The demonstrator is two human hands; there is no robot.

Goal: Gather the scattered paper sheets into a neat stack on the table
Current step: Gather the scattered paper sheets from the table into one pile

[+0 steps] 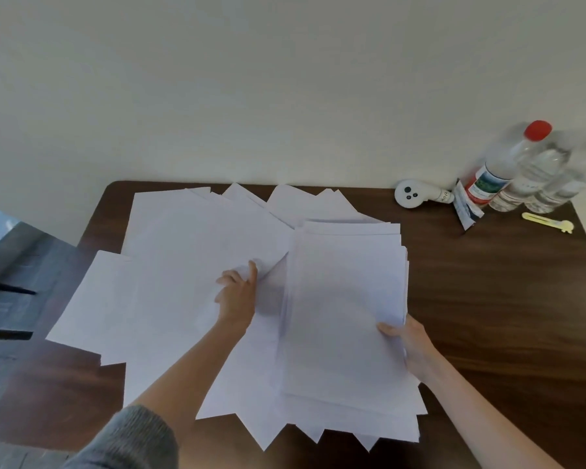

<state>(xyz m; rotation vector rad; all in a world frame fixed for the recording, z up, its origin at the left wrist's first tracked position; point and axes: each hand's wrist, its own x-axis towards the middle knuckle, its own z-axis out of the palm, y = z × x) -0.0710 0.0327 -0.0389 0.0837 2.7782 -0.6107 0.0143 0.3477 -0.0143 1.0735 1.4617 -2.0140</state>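
Many white paper sheets lie fanned and overlapping across the dark wooden table. On their right side sits a thicker, roughly squared stack. My left hand is on the loose sheets just left of that stack, and its fingers pinch up the edge of one sheet. My right hand grips the stack's right edge near its lower corner, thumb on top and fingers beneath. More sheet corners stick out below the stack toward the table's near edge.
At the table's back right stand clear plastic bottles, one with a red cap. Beside them lie a small white round device, a sachet and a yellow clip-like tool. A pale wall rises right behind the table. Floor shows at left.
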